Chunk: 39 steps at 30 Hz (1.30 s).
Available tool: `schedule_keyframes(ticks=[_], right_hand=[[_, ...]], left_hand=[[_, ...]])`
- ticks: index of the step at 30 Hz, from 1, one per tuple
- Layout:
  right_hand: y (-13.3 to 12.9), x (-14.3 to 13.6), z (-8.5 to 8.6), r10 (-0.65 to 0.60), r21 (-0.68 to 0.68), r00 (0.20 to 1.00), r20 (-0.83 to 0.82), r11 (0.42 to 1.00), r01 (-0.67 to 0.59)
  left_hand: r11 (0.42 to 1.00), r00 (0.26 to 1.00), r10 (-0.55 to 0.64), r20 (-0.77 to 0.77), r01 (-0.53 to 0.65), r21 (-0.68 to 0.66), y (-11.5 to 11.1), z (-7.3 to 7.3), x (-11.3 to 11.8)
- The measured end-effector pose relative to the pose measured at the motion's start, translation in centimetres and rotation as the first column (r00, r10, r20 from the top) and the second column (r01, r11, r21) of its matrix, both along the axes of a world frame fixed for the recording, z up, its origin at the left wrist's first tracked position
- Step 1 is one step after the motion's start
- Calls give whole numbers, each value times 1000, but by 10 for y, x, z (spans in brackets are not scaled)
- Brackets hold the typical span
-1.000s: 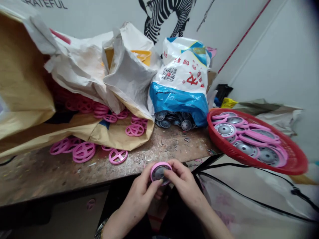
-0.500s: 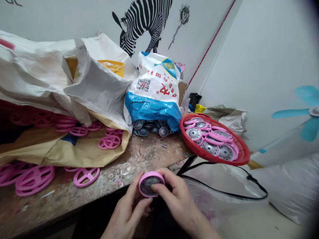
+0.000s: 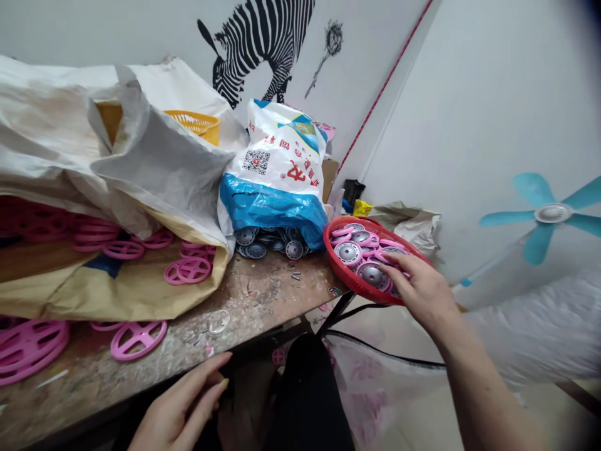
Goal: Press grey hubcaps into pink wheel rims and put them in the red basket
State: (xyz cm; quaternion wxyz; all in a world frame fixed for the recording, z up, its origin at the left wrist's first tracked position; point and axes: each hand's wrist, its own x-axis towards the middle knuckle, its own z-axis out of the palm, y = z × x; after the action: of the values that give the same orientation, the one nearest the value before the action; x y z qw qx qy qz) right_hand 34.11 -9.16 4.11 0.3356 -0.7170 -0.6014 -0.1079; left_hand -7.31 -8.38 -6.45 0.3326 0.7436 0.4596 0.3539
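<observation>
My right hand (image 3: 422,289) reaches over the red basket (image 3: 335,266) at the right. Its thumb and fingers are apart and rest on the pile of toy wheels inside. These wheels (image 3: 348,252) have pink rims and silver hubcap-like centres. Whether a wheel under the palm is being touched, the hand itself hides. Below the bench's front edge, my left hand (image 3: 181,404) is held with fingers stretched and thumb apart, and nothing shows in it. Nearest to it on the bench lies a pink spoked ring (image 3: 126,341).
Silver hubcaps (image 3: 294,249) spill from a blue-and-white bag (image 3: 272,199). A large white sack (image 3: 178,169) holds more pink spoked rings (image 3: 195,270). The worn bench (image 3: 263,294) carries small scraps. A black strap (image 3: 389,346) hangs below the basket; a blue fan (image 3: 553,213) stands at right.
The pink-rimmed wheel both hands held has left them. My right hand has swung right to the basket, while my left has drawn back to the left. The view has turned slightly right.
</observation>
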Motion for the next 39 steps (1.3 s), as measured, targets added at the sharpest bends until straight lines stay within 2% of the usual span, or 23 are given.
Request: schedule_keyframes(ticks=[4,7,10,12,14,17,20,23,28,33,39], right_hand=[[0,-10,-7,-7,189,992,125,982,-17],[-3,-32,-7,71,247,992,108,964,-95],[-7,-56,-9,155,222,983,99,959,-174],[-8,-70,-16,217,183,971,99,955,-232],[-7,-81,-26,284,156,954,91,943,-295],[-4,-95,-43,369,139,927,67,917,-375],[-1,-108,-55,444,104,896,33,890,-445],[0,-125,-62,525,85,851,-13,848,-523],[-3,-158,-70,642,23,756,-124,764,-645],[-4,-189,-75,690,-16,687,-227,703,-711],[1,-220,-74,729,-62,613,-304,627,-776]], left_hand=[[967,987,120,-106,-92,236,8,4,-25],[876,942,270,-198,-156,456,14,14,-42],[789,852,429,-299,-193,583,20,26,-53],[750,764,533,-364,-227,621,23,30,-59],[740,671,598,-439,-252,623,25,31,-64],[765,543,627,-558,-299,570,25,29,-71],[791,489,610,-624,-330,515,24,28,-70],[801,501,597,-627,-332,498,24,28,-62],[801,562,584,-586,-283,528,26,25,-54],[793,666,559,-494,-254,555,25,18,-60],[839,797,412,-441,-143,525,22,16,-69]])
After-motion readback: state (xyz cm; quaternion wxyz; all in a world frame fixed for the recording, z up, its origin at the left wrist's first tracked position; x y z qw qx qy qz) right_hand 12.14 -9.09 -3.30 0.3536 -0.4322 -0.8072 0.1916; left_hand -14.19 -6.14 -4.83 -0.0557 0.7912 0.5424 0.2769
